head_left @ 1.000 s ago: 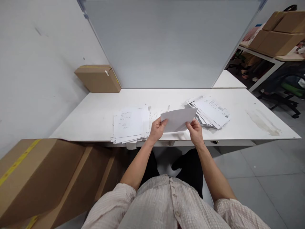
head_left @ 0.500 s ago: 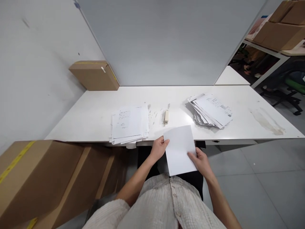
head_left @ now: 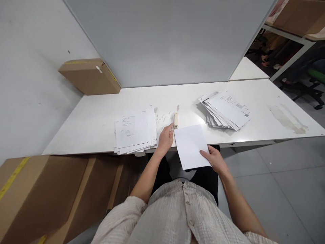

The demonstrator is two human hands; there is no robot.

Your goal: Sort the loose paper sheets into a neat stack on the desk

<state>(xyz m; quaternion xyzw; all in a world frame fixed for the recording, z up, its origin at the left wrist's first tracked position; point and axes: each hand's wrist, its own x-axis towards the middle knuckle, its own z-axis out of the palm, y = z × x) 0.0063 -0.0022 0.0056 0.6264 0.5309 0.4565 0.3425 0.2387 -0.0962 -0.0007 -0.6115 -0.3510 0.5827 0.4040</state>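
Observation:
My right hand (head_left: 215, 158) pinches the lower right edge of some white paper (head_left: 191, 147), thumb on top and fingers beneath. The paper's far part reaches over the table's front edge; I cannot tell whether it is one sheet or more. My left hand (head_left: 165, 138) holds nothing, its fingers stretched toward a small cream stapler (head_left: 176, 119). The fingertips are at the stapler's near end; whether they touch it is unclear. Left of that hand lies a stack of printed papers (head_left: 137, 130). A fanned pile of printed papers (head_left: 227, 110) lies to the right.
The white table (head_left: 101, 112) meets a grey partition (head_left: 170, 44) at the back. A cardboard box (head_left: 88, 78) stands in the far left corner. Larger cardboard boxes (head_left: 45, 189) fill the floor side at left. A wheeled chair (head_left: 304, 88) is at far right.
My left hand has let go of the paper and moved forward to the stapler. The right hand still grips the paper, which has shifted slightly forward. The camera view has tilted a little.

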